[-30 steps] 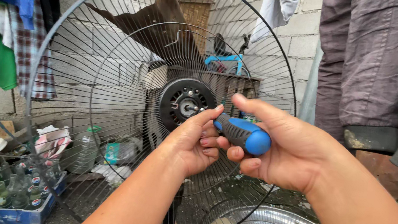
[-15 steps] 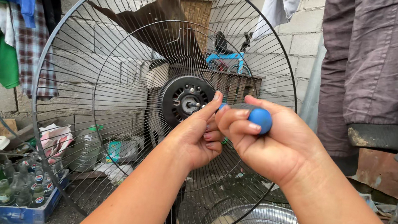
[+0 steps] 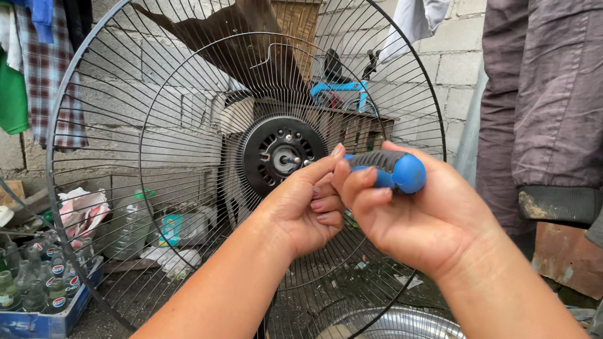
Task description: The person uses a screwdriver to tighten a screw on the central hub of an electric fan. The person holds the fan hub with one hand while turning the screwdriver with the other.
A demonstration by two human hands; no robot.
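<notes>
Right hand (image 3: 425, 227): fingers wrap the blue-and-black screwdriver handle (image 3: 392, 169); best kept level, in line with the shaft.
Left hand (image 3: 305, 212): fingers pinched narrow at the tool's hidden tip, steadying it.
Motor hub (image 3: 280, 157): at 9 o'clock from the handle, inside the wire fan guard (image 3: 140, 81).

Blue crate (image 3: 30, 320) of labelled bottles (image 3: 0, 286), lower left; teal packet (image 3: 171, 229) behind grille

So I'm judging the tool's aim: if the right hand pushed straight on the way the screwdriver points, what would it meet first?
Probably the fan's motor hub. The right hand aims the blue-handled screwdriver at it, past the left hand's fingertips; depth is uncertain.
</notes>
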